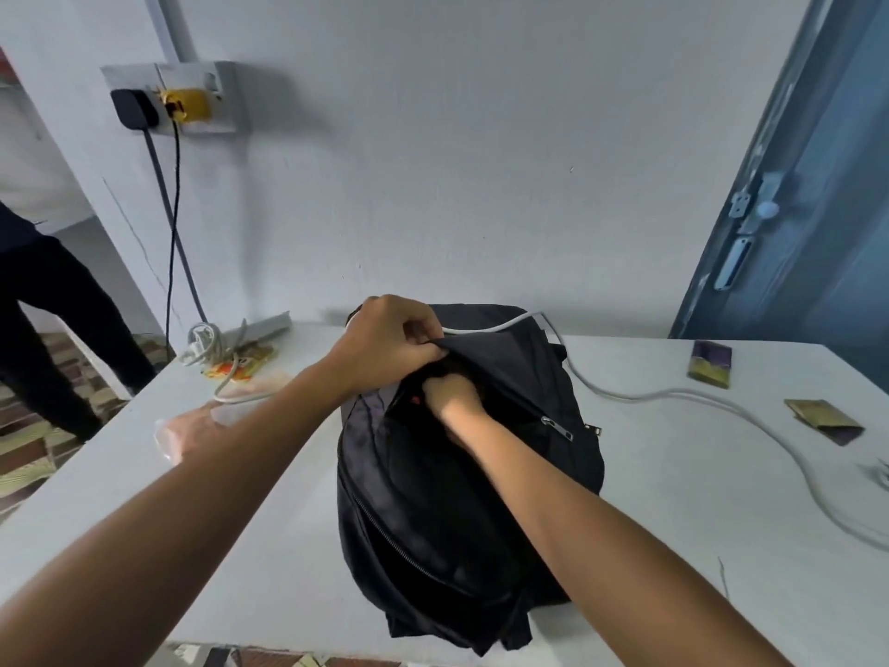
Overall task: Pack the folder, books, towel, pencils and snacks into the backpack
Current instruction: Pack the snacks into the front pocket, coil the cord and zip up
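Two bare forearms enter from bottom edge toward black backpack (462, 498). No sleeves, watch, rings or bands visible. Left hand (385, 344) above backpack's opening: knuckles, thumb show. Right hand (452, 394) partly hidden inside opening; fingers unseen. Nails too small to tell.

Backpack (452, 498): on the desk (673, 474), near its middle.
Left hand (389, 344): at the backpack's far top edge, pinching the flap.
Right hand (452, 394): inside the opening, just below the left hand.
Cable (721, 402): runs from behind the backpack across the desk's right side.
Two packets (710, 364): right of the backpack, beyond the cable.
Coiled cord (207, 341): far left corner.
Wall socket (178, 98): on the wall behind, left.
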The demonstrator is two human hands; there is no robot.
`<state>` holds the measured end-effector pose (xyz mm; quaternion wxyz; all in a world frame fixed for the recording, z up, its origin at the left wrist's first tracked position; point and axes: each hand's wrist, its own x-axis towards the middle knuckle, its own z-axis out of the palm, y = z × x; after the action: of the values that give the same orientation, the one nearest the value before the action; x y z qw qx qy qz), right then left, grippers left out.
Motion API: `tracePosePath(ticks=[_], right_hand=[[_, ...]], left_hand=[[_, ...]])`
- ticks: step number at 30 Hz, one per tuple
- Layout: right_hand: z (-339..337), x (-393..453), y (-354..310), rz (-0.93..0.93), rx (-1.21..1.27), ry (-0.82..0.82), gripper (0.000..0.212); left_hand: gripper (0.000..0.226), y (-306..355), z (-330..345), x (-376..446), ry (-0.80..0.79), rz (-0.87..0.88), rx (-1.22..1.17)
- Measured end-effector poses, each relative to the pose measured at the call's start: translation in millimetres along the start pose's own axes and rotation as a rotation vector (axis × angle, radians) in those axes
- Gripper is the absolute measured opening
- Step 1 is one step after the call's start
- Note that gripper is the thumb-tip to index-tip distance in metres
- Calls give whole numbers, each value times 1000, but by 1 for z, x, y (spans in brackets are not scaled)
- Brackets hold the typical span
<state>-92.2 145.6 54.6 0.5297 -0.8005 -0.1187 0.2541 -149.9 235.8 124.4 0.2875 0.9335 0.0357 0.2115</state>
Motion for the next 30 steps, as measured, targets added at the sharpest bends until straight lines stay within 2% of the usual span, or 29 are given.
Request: tracePosePath(ticks=[2,3,6,9,12,14,17,19,20,22,24,27,30], right_hand=[[0,-1,-3,-228,-475,20,35],[-1,-4,-4,-330,-607,37,37],[-3,-16,-3,-526,-872,81,32],[-17,-34,-2,-609,-1009,-17,23],[-44,-52,-1,-608,-881,-400,16],[-72,-62,-2,-517,-715,-618,25],[-122,-67,-3,-391,-413,-708,23],[-161,-61,1,-397,-273,-608,19],[-183,-55,6,-398,-216,-508,17],[-224,-37,24,-364,-145,-226,13],[-266,-14,53,-279,-147,107,13],[-328,23,119,-134,-365,489,15],[-376,39,188,57,-595,648,27]], left_hand=[[14,0,2,0,-2,-2,-4],[13,0,3,0,-4,3,-6],[7,-2,7,1,-1,-5,-33],[19,2,17,5,-7,8,-67],[17,8,28,13,-85,30,-39],[20,13,37,24,-188,69,22],[19,28,56,39,-378,126,189],[22,43,74,49,-528,161,370],[25,52,85,55,-609,187,447],[41,67,105,63,-777,183,491],[51,79,128,75,-878,143,390],[43,91,161,89,-826,187,305],[39,103,192,98,-791,219,301]])
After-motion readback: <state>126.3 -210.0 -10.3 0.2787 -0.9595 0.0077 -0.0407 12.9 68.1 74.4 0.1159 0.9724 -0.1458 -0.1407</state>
